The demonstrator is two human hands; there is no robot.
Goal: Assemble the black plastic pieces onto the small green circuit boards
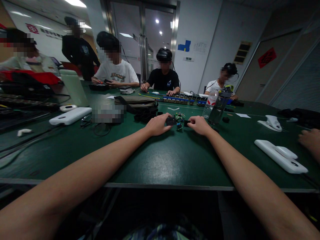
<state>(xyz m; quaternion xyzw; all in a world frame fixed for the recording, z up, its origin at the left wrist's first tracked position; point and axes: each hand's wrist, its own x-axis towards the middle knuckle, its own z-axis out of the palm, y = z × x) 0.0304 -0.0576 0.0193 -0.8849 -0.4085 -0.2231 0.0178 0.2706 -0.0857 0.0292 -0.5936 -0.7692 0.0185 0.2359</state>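
Observation:
Both my arms reach forward over the green table (160,163). My left hand (157,125) grips a dark, flat rectangular piece (171,121) between thumb and fingers. Opposite it, my right hand (200,125) pinches a small black piece (186,123); its exact kind is too small to tell. Between the two hands lies a small heap of green circuit-board-like parts (179,116), with a blue rounded part (179,126) at its near side. The two held pieces are apart from each other.
A strap bag (136,101) lies beyond my left hand. Right of the heap stand a clear bottle (209,106) and a dark bottle (220,106). White devices (71,116) flank both sides, another white device (280,156) at right. Several people sit around; one hand (310,141) shows at right.

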